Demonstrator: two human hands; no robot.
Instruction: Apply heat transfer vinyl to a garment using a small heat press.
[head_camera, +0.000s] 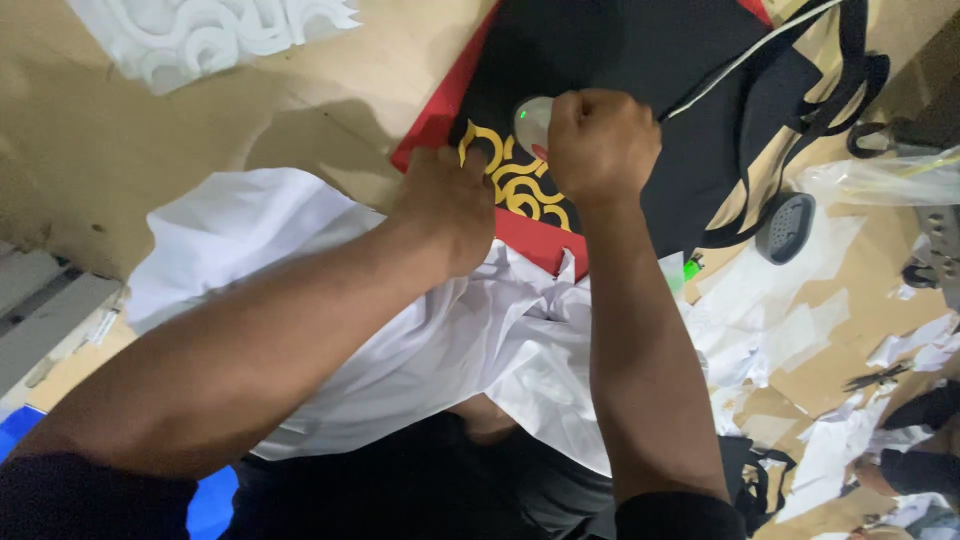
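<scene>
Currently my right hand (603, 145) is clenched in a fist around a small pale tool (532, 122), pressing it onto the black fabric (640, 60) just above the yellow scroll ornament (515, 180). My left hand (448, 205) lies flat, steadying that ornament's edge. Part of the yellow pattern looks set already; I judge more remains, with white paper (400, 330) heaped below.

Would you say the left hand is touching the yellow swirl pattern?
Touching: the head view shows the left hand pressed flat on the yellow swirl pattern's edge, covering part of it.
</scene>
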